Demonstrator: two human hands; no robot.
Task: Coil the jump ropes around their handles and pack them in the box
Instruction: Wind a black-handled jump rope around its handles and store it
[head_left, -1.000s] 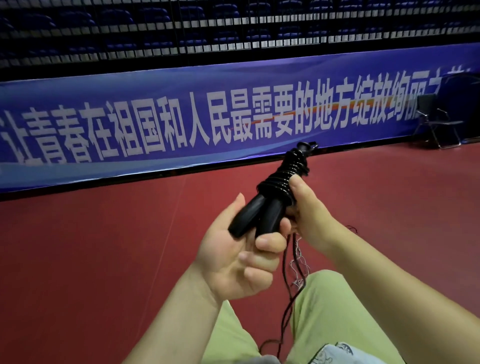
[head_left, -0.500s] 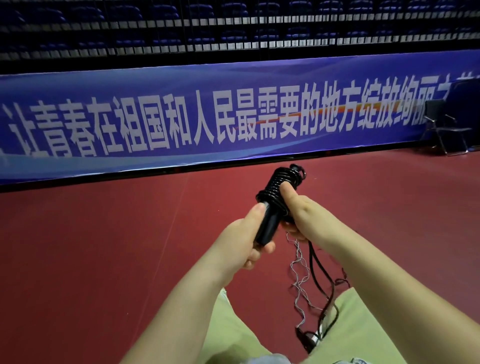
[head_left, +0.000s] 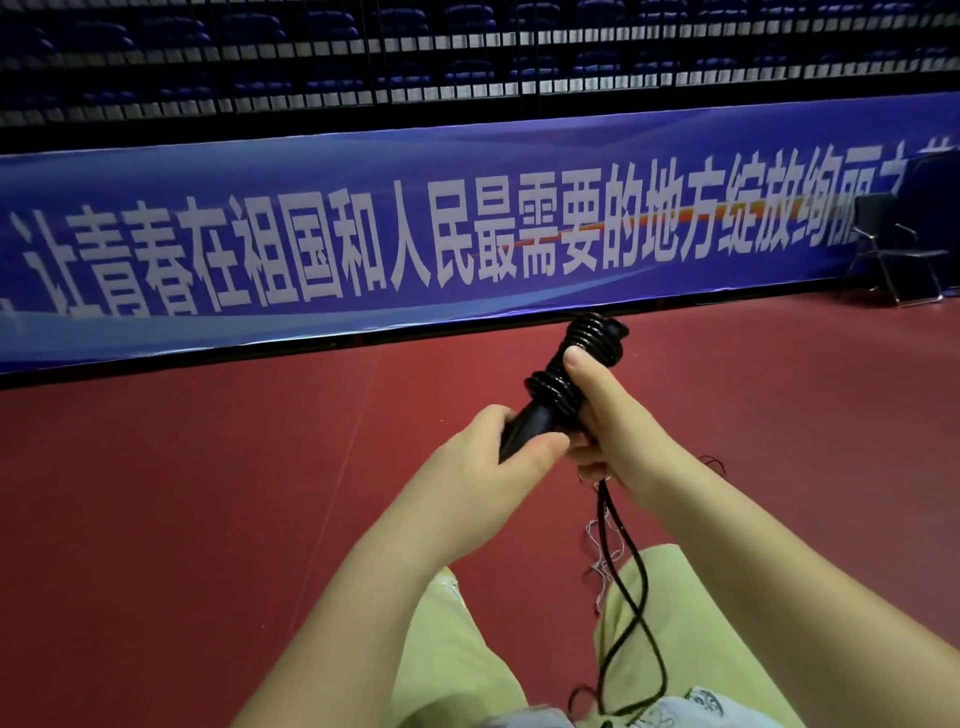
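Observation:
A black jump rope is partly coiled around its two black handles (head_left: 535, 418), held upright in front of me. My left hand (head_left: 488, 467) grips the lower ends of the handles. My right hand (head_left: 608, 415) holds the coiled part (head_left: 592, 338), thumb pressed on the turns, fingers curled around the rope. The loose black rope (head_left: 628, 597) hangs from my right hand down over my lap. No box is in view.
I sit on a red sports floor (head_left: 182, 493) in light green trousers (head_left: 457, 649). A thin pale string (head_left: 597, 551) lies on the floor by my right leg. A blue banner (head_left: 363, 239) runs along the far barrier, with a folding chair (head_left: 893, 249) at the right.
More rope is wound on the handles and the coil reaches lower. My hands and the bundle shifted slightly right and up in view; the loose rope hangs shorter.

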